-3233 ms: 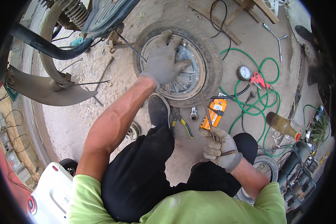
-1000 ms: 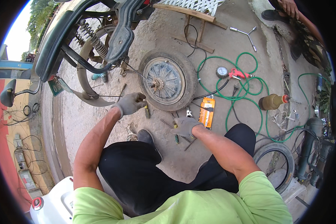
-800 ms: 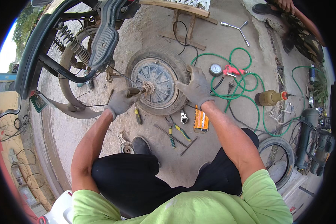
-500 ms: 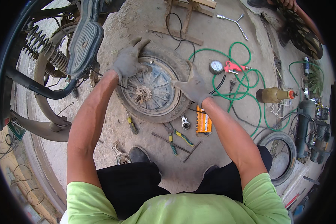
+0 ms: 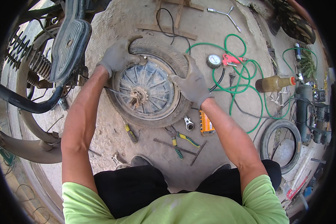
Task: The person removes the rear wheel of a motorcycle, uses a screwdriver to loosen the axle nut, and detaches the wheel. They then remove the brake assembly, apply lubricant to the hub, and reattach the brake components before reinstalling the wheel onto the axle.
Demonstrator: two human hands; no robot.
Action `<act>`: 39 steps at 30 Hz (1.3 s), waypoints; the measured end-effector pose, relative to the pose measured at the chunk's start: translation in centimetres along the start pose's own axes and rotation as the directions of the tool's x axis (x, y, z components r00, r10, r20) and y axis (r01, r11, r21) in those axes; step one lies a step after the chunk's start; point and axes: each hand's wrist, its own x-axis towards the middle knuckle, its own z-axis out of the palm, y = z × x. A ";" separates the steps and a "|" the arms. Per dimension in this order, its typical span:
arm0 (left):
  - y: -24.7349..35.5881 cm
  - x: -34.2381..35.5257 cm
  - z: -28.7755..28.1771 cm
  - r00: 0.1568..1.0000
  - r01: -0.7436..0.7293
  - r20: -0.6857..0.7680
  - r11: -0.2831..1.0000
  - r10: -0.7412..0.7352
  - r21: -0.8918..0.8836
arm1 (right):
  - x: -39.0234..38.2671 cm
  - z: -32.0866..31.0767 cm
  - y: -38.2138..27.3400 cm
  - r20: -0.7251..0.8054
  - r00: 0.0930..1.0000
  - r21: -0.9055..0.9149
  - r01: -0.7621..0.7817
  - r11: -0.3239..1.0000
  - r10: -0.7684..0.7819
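Note:
A dusty motorcycle wheel [image 5: 153, 80], tyre still around its rim and a toothed hub at its middle, is in front of me, face up. My left hand [image 5: 117, 56], in a grey glove, grips the tyre's upper left, its thumb by the valve stem [image 5: 143, 60]. On the right side, my gloved right hand [image 5: 193, 84] clasps the tyre, thumb laid over the rim. The fingers beneath the tyre are partly hidden. A ratchet wrench [image 5: 189, 124] and an orange bit case [image 5: 206, 123] lie just below the wheel.
Screwdriver [image 5: 130, 133], pliers [image 5: 179, 140] and a T-handle bar [image 5: 198, 153] lie near my feet. A motorcycle [image 5: 69, 48] stands at left. At right are a green air hose [image 5: 246, 87], gauge [image 5: 214, 61], bottle [image 5: 272, 84] and loose tyre [image 5: 265, 145]. Another person's leg [image 5: 296, 26] shows at upper right.
The view has shifted a little. Both hands keep their hold, and the wheel has moved slightly left and closer to me relative to the tools.

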 end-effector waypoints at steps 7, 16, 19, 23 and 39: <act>-1.9 0.0 0.4 0.999 -0.026 0.018 0.996 0.027 -0.089 | 0.7 -0.5 -0.8 0.076 0.994 0.028 -0.084 0.996 0.081; 4.1 2.1 -5.3 0.942 -0.162 -0.319 0.972 0.101 -0.170 | 0.7 -0.3 -1.2 0.023 0.991 -0.027 -0.133 0.991 0.134; 5.2 4.6 -4.6 0.798 -0.387 -0.491 0.922 0.350 0.027 | 0.5 -0.6 -1.1 -0.010 0.994 -0.038 -0.111 0.993 0.111; 1.2 3.7 2.0 0.998 0.063 -0.030 0.973 -0.058 0.224 | 0.3 0.1 -2.3 0.016 0.991 -0.008 -0.133 0.991 0.133; 1.8 2.7 1.6 0.988 0.148 -0.051 0.984 -0.143 0.101 | -1.3 -0.7 0.3 0.169 0.957 0.396 -0.287 0.872 0.238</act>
